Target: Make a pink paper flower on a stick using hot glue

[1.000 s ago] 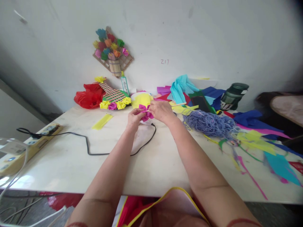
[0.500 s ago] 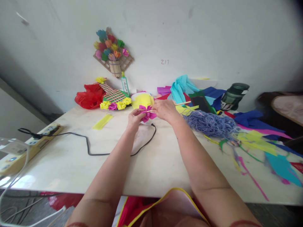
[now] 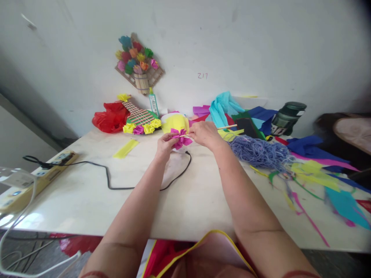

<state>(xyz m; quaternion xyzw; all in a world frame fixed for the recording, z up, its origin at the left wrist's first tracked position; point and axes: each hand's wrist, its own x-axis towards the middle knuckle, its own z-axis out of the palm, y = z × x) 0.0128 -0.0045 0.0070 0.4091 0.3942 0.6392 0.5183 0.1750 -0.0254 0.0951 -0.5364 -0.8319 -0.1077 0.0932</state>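
Over the middle of the table, a magenta crepe-paper flower is pinched between the fingers of my left hand. My right hand grips a thin wooden stick, whose one end crosses the front of the flower while the other sticks out to the right. Both hands are close together, fingertips a little apart. Behind them lies a round yellow piece, partly covered. Just below the flower is the end of a black cord.
A decorated guitar-shaped craft and a red plastic bag sit back left. A power strip lines the left edge. Blue-purple yarn, paper scraps and a dark bottle crowd the right. A yellow strip lies left of my hands.
My right hand has shifted slightly right along with the stick, whose far end now reaches a little further right. My left hand and the flower stay nearly in place.
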